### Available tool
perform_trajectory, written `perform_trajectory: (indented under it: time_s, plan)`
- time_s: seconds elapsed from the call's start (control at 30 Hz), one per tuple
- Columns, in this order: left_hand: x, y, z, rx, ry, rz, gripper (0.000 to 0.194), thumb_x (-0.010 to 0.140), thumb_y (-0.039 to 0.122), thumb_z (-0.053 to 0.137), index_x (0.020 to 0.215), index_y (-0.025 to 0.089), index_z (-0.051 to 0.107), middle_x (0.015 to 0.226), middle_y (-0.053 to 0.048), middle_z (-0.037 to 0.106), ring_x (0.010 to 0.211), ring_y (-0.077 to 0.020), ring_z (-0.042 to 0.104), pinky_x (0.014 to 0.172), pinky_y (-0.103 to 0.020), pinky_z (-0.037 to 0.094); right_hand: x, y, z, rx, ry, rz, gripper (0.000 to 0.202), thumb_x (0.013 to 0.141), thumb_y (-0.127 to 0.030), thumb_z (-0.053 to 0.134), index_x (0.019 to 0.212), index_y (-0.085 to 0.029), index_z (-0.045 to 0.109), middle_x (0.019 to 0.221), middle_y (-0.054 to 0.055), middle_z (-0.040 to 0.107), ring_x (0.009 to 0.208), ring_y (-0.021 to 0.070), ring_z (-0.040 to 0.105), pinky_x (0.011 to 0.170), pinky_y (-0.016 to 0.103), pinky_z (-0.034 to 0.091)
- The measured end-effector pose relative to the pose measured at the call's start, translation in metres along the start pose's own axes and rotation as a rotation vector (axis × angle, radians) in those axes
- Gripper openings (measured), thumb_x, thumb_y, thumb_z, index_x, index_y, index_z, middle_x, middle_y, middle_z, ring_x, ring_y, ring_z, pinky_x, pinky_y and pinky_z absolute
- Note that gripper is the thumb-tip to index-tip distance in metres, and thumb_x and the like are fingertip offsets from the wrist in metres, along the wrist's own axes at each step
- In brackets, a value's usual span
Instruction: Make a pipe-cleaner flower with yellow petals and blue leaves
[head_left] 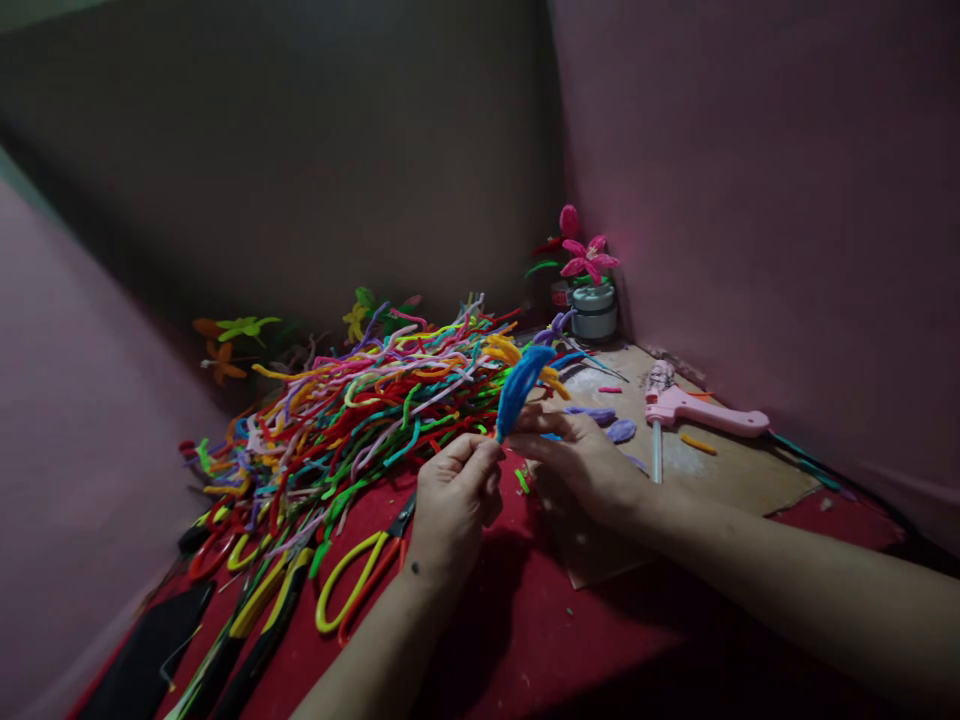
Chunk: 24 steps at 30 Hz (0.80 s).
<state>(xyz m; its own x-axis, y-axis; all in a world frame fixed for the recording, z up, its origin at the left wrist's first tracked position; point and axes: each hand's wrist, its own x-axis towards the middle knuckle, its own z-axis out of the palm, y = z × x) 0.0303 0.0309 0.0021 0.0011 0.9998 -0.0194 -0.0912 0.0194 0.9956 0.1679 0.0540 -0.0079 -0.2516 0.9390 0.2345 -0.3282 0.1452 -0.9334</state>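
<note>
A blue petal (519, 388) of fuzzy pipe cleaner stands upright and leans right between my hands. My left hand (459, 490) pinches its lower end between thumb and index finger. From the right, my right hand (581, 460) has its fingertips closed at the petal's base; its thumb is largely hidden. Another bit of blue (551, 437) shows by the right fingers. Just behind the blue petal lies an orange pipe-cleaner piece (504, 349). Scissors (352, 590) with yellow and red handles rest beside my left wrist.
A heap of coloured pipe cleaners (360, 400) spreads at the back left. Pliers (274, 595) lie front left. On the cardboard (750, 480) at right are a pink glue gun (705, 408) and purple petals (621, 430). A grey pot (594, 314) holds a pink flower (589, 258) near the wall corner.
</note>
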Motion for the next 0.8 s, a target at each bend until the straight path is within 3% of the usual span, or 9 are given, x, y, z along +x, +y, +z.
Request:
perform_trajectory:
  time_s: [0.1, 0.17, 0.27, 0.33, 0.47, 0.6, 0.67, 0.73, 0.8]
  plan:
    - [0.000, 0.003, -0.004, -0.214, -0.198, -0.191, 0.019, 0.078, 0.028, 0.059, 0.067, 0.016, 0.049, 0.042, 0.010, 0.034, 0.031, -0.0019, 0.018, 0.029, -0.013, 0.024, 0.001, 0.001, -0.003, 0.056, -0.013, 0.062, 0.013, 0.067, -0.030, 0.070, 0.073, -0.019, 0.069, 0.074, 0.000, 0.064, 0.077, 0.0158, 0.056, 0.085, 0.036, 0.040]
    - [-0.001, 0.002, -0.008, -0.318, -0.320, -0.263, 0.017, 0.079, 0.027, 0.058, 0.069, 0.015, 0.052, 0.041, 0.010, 0.032, 0.030, -0.0011, 0.013, 0.027, -0.012, 0.025, 0.002, 0.004, -0.005, 0.144, -0.099, 0.078, 0.011, 0.067, -0.028, 0.070, 0.073, -0.019, 0.069, 0.075, 0.001, 0.065, 0.078, 0.0158, 0.057, 0.086, 0.035, 0.039]
    - [-0.002, -0.001, -0.009, -0.461, -0.451, -0.308, 0.015, 0.081, 0.025, 0.055, 0.072, 0.013, 0.054, 0.043, 0.011, 0.029, 0.031, -0.0005, 0.008, 0.025, -0.010, 0.025, 0.002, 0.008, -0.006, 0.268, -0.226, 0.122, 0.011, 0.067, -0.023, 0.070, 0.077, -0.019, 0.071, 0.076, 0.001, 0.066, 0.080, 0.0164, 0.059, 0.086, 0.035, 0.039]
    - [-0.002, -0.003, -0.008, -0.503, -0.483, -0.299, 0.014, 0.081, 0.023, 0.055, 0.071, 0.013, 0.054, 0.043, 0.011, 0.027, 0.031, -0.0007, 0.006, 0.025, -0.010, 0.024, 0.003, 0.010, -0.005, 0.327, -0.209, 0.142, 0.014, 0.065, -0.020, 0.071, 0.079, -0.020, 0.071, 0.078, 0.001, 0.067, 0.081, 0.0167, 0.059, 0.083, 0.034, 0.041]
    - [-0.002, -0.003, -0.004, -0.286, -0.393, -0.204, 0.021, 0.081, 0.034, 0.054, 0.070, 0.015, 0.052, 0.043, 0.010, 0.029, 0.030, -0.0021, 0.014, 0.027, -0.014, 0.026, 0.005, 0.013, 0.000, 0.357, -0.070, 0.105, 0.011, 0.063, -0.020, 0.073, 0.073, -0.020, 0.070, 0.080, 0.000, 0.065, 0.079, 0.0158, 0.058, 0.077, 0.032, 0.043]
    - [-0.006, -0.005, -0.001, 0.360, -0.043, 0.198, 0.018, 0.080, 0.033, 0.054, 0.072, 0.017, 0.056, 0.056, 0.002, 0.051, 0.046, -0.0074, 0.045, 0.046, -0.018, 0.039, 0.005, 0.014, 0.004, 0.232, 0.012, 0.045, 0.006, 0.065, -0.024, 0.071, 0.069, -0.020, 0.068, 0.079, 0.000, 0.064, 0.081, 0.0158, 0.057, 0.077, 0.030, 0.043]
    - [-0.008, -0.007, 0.000, 0.580, 0.072, 0.342, 0.012, 0.078, 0.029, 0.056, 0.077, 0.018, 0.060, 0.063, 0.001, 0.057, 0.054, -0.0097, 0.051, 0.053, -0.020, 0.041, 0.004, 0.015, 0.004, 0.202, 0.025, 0.030, 0.009, 0.066, -0.026, 0.071, 0.073, -0.021, 0.069, 0.081, 0.000, 0.064, 0.084, 0.0162, 0.058, 0.077, 0.029, 0.044]
    - [-0.008, -0.007, 0.001, 0.603, 0.061, 0.331, 0.014, 0.079, 0.030, 0.054, 0.073, 0.018, 0.060, 0.058, 0.002, 0.055, 0.050, -0.0095, 0.050, 0.052, -0.020, 0.040, 0.003, 0.016, 0.004, 0.187, 0.002, 0.021, 0.013, 0.067, -0.027, 0.070, 0.079, -0.022, 0.069, 0.082, 0.000, 0.065, 0.083, 0.0166, 0.059, 0.075, 0.029, 0.045]
    - [-0.007, -0.004, 0.000, 0.468, -0.044, 0.221, 0.022, 0.080, 0.033, 0.052, 0.066, 0.017, 0.057, 0.051, 0.003, 0.052, 0.043, -0.0081, 0.047, 0.046, -0.019, 0.038, 0.002, 0.014, 0.002, 0.189, -0.048, 0.006, 0.017, 0.068, -0.028, 0.070, 0.083, -0.022, 0.070, 0.082, 0.000, 0.066, 0.080, 0.0173, 0.060, 0.072, 0.029, 0.046]
